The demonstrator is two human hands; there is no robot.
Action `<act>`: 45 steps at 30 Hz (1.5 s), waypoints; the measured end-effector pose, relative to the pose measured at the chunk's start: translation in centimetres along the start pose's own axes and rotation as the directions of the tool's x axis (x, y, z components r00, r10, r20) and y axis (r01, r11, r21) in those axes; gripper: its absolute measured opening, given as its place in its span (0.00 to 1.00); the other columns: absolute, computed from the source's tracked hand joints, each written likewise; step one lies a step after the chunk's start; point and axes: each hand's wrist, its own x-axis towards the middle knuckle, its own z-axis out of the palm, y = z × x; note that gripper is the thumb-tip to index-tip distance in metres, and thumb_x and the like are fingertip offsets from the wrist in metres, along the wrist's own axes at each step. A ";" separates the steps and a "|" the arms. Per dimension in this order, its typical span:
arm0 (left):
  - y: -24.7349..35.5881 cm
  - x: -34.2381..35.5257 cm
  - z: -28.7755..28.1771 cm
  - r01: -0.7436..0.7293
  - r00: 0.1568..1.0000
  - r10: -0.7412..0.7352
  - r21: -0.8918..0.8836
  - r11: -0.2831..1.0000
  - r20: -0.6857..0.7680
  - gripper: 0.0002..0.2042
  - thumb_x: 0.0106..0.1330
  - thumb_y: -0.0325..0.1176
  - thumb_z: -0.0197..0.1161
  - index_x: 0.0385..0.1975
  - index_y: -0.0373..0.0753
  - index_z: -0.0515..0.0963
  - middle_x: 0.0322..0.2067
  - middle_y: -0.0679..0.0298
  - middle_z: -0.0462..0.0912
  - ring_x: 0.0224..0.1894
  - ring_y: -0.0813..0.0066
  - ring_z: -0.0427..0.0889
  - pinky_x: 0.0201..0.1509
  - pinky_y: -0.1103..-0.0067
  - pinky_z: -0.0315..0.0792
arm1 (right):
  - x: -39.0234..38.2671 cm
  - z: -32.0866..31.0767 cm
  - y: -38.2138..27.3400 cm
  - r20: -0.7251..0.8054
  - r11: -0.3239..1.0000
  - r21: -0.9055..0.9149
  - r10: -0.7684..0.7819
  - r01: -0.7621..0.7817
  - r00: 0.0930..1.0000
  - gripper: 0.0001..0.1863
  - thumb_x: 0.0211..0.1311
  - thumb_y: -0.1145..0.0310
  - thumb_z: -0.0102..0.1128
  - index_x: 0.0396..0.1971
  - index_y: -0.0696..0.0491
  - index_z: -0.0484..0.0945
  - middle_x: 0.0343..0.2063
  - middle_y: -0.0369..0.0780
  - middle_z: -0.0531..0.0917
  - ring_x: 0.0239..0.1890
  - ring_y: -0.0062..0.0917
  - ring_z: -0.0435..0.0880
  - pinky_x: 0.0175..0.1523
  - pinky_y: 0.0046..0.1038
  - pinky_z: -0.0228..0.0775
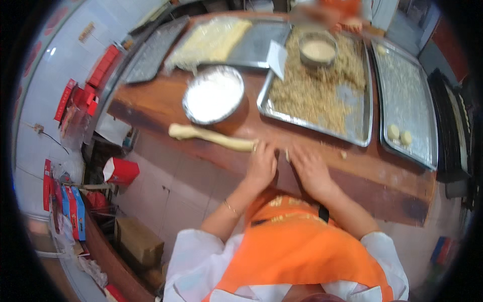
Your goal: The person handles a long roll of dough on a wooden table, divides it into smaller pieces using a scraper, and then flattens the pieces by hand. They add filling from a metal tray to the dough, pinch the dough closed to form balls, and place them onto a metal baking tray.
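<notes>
A long pale dough rope [211, 137] lies along the front edge of the wooden table. My left hand [262, 165] is closed around its right end, with the fingertips hidden. Just to the right, my right hand [313, 170] rests low over the tabletop. A small dough piece [287, 155] shows at the tips of its thumb and forefinger, mostly covered by them. Beyond the rope stands a round bowl of white flour [213, 95]. One small dough crumb [343, 155] lies to the right of my right hand.
A metal tray [322, 132] holds crumbly tan filling and a round container [318, 49]. Another tray [406, 100] at right carries a few small dough rounds [400, 135]. Behind the bowl, plastic covers a dough sheet [211, 40]. A co-worker's blurred hand [314, 17] is at the far side.
</notes>
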 end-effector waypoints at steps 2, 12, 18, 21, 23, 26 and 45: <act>1.2 -0.3 0.7 0.153 0.986 -0.145 -0.115 0.981 0.079 0.09 0.63 0.22 0.57 0.43 0.31 0.76 0.40 0.41 0.76 0.45 0.37 0.74 0.51 0.55 0.70 | -1.0 -2.6 0.5 0.005 0.981 0.154 0.115 -0.114 0.993 0.24 0.58 0.74 0.56 0.57 0.57 0.76 0.55 0.49 0.78 0.55 0.44 0.77 0.60 0.43 0.68; 4.0 1.2 2.0 0.244 0.953 -0.239 -0.005 0.970 0.184 0.14 0.64 0.32 0.67 0.42 0.29 0.76 0.40 0.45 0.78 0.41 0.45 0.80 0.44 0.61 0.75 | -7.4 -5.5 6.3 0.016 0.873 0.085 0.482 -0.481 0.876 0.13 0.60 0.75 0.63 0.46 0.53 0.81 0.43 0.48 0.80 0.47 0.45 0.79 0.51 0.41 0.73; 3.8 2.5 3.6 0.325 0.937 -0.283 -0.216 0.921 0.206 0.11 0.63 0.29 0.68 0.37 0.32 0.74 0.33 0.53 0.81 0.34 0.57 0.81 0.39 0.70 0.75 | -6.3 -4.6 7.5 0.018 0.810 0.175 0.566 -0.559 0.825 0.12 0.61 0.74 0.63 0.44 0.54 0.77 0.39 0.48 0.79 0.45 0.46 0.79 0.50 0.42 0.72; 3.7 3.1 2.8 0.538 0.835 -0.403 -0.398 0.743 0.375 0.10 0.64 0.28 0.68 0.37 0.33 0.73 0.32 0.61 0.81 0.33 0.71 0.80 0.37 0.77 0.74 | -6.0 -3.3 8.6 -0.039 0.812 0.220 0.561 -0.541 0.827 0.11 0.61 0.74 0.63 0.44 0.54 0.76 0.37 0.48 0.79 0.42 0.47 0.80 0.48 0.41 0.73; 3.0 3.2 1.6 0.612 0.781 -0.385 -0.479 0.629 0.492 0.09 0.65 0.28 0.67 0.38 0.33 0.73 0.32 0.64 0.80 0.33 0.78 0.79 0.37 0.81 0.73 | -6.0 -3.0 9.0 0.001 0.833 0.156 0.538 -0.531 0.843 0.11 0.61 0.74 0.63 0.43 0.55 0.77 0.36 0.48 0.78 0.42 0.47 0.80 0.47 0.40 0.73; 2.0 2.9 0.3 0.568 0.779 -0.305 -0.412 0.712 0.547 0.08 0.66 0.26 0.65 0.39 0.33 0.74 0.32 0.64 0.80 0.33 0.79 0.78 0.38 0.81 0.73 | -5.1 -3.7 8.0 -0.001 0.807 0.311 0.529 -0.503 0.848 0.06 0.63 0.77 0.62 0.40 0.57 0.79 0.36 0.46 0.79 0.39 0.43 0.81 0.46 0.37 0.74; 3.6 7.0 5.8 -0.209 0.941 0.257 -0.221 0.953 0.219 0.20 0.63 0.26 0.62 0.56 0.36 0.74 0.54 0.52 0.78 0.57 0.51 0.76 0.61 0.62 0.69 | -0.9 -5.5 3.3 -0.249 0.720 0.642 0.521 -0.263 0.817 0.16 0.60 0.85 0.57 0.46 0.56 0.83 0.39 0.43 0.85 0.43 0.34 0.84 0.49 0.30 0.75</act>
